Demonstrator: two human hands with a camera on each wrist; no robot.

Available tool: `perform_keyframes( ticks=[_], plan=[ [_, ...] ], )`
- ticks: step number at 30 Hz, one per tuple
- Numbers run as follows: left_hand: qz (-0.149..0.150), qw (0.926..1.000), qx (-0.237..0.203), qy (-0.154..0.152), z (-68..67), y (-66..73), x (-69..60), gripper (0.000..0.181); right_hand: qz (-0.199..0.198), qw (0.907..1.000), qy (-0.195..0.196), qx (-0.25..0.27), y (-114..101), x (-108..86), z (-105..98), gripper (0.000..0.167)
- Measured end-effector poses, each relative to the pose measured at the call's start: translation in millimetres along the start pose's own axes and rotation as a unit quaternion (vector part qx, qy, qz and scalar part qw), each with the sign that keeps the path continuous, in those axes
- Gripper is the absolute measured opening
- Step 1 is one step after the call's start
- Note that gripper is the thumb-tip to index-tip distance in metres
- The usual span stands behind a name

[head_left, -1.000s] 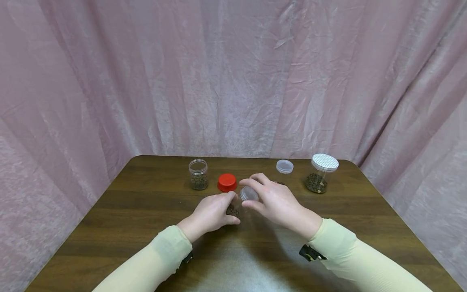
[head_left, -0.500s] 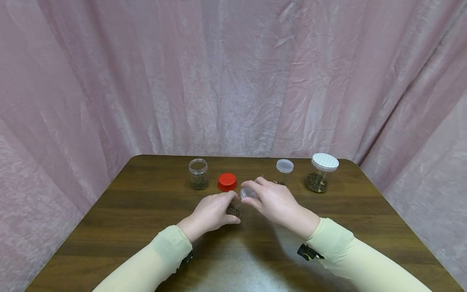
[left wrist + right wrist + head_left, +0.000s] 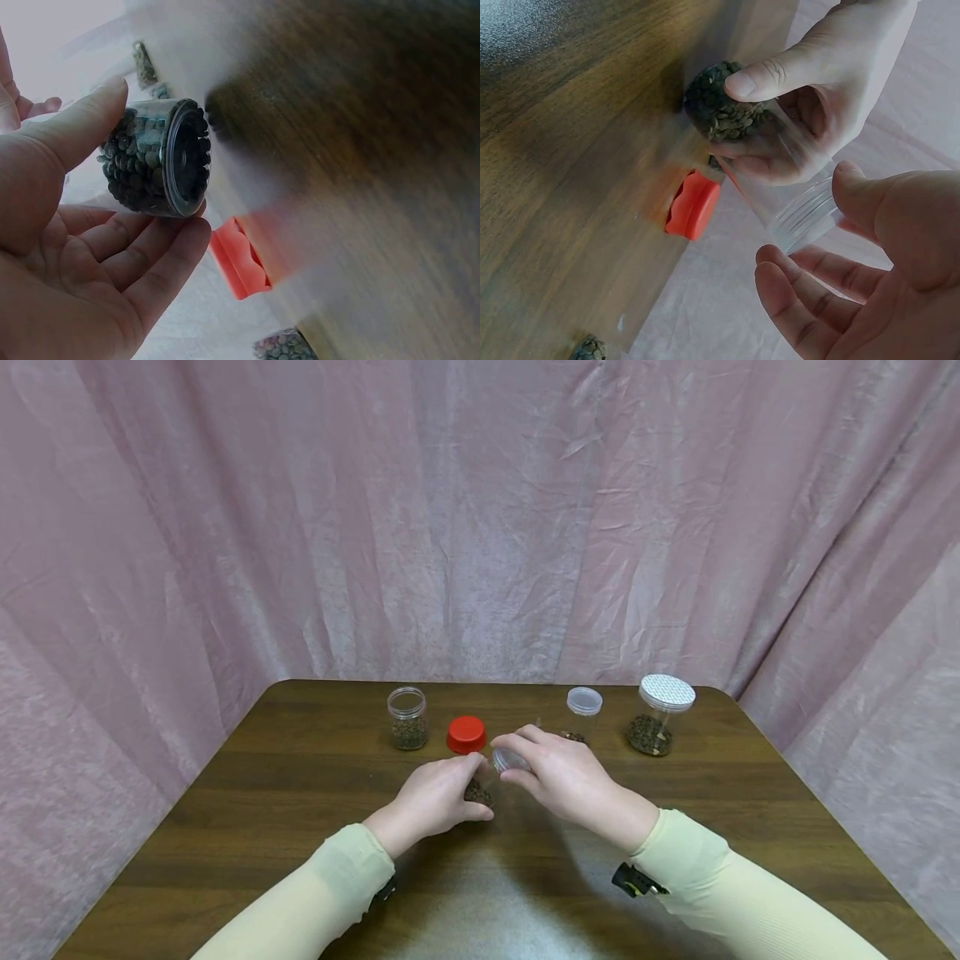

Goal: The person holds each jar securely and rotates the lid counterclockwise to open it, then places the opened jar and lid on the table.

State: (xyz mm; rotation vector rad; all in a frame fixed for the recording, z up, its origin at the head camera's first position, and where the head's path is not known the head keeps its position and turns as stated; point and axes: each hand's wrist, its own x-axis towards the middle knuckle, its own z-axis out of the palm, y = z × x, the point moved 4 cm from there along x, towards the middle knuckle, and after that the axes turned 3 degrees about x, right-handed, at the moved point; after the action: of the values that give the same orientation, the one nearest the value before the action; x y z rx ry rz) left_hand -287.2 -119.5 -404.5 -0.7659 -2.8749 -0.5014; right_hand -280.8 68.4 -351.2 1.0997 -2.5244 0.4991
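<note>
My left hand point(image 3: 431, 797) grips a clear jar point(image 3: 142, 161) low on its body, thumb on one side and fingers on the other. Dark brown pellets point(image 3: 724, 105) fill its lower part. In the head view the jar leans to the right, and much of it is hidden by the hands. At its top, my right hand point(image 3: 566, 781) pinches the clear ridged lid point(image 3: 806, 214) between thumb and fingertips. The right wrist view has the lid at the jar's mouth; whether it is threaded on cannot be told. Just beyond both hands sits a red lid point(image 3: 467, 735).
An uncovered clear jar point(image 3: 408, 718) with pellets stands at the back left. Behind my right hand is a small jar with a clear lid point(image 3: 584, 700), partly hidden. A larger jar with a white patterned lid point(image 3: 667, 692) stands back right. Pink curtains point(image 3: 480, 527) hang behind the wooden table point(image 3: 300, 793).
My right fingers have drawn closer round the clear lid and cover more of it than a second ago. The left hand and the standing jars have stayed put.
</note>
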Motion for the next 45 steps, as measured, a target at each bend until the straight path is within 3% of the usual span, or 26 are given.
perform_keyframes(
  ticks=[16, 30, 38, 45],
  plan=[
    [-0.001, 1.0, 0.002, 0.0, 2.0, -0.8, -0.8, 0.054, -0.021, 0.9997, -0.003, 0.009, -0.4, -0.8, -0.2, 0.041],
    [0.005, 0.9999, 0.008, 0.005, 1.9, 0.0, -0.3, 0.054, -0.015, 0.9996, -0.019, 0.016, 2.2, -1.2, 0.3, 0.042],
    [0.004, 1.0, 0.009, 0.001, 3.5, -1.1, -0.8, 0.054, -0.009, 0.9994, -0.024, 0.024, 1.3, 0.6, 1.5, 0.052],
    [0.006, 1.0, 0.008, 0.001, 3.0, -1.1, 0.4, 0.055, 0.003, 0.9997, -0.023, -0.002, 1.1, 1.9, 3.5, 0.039]
  ],
)
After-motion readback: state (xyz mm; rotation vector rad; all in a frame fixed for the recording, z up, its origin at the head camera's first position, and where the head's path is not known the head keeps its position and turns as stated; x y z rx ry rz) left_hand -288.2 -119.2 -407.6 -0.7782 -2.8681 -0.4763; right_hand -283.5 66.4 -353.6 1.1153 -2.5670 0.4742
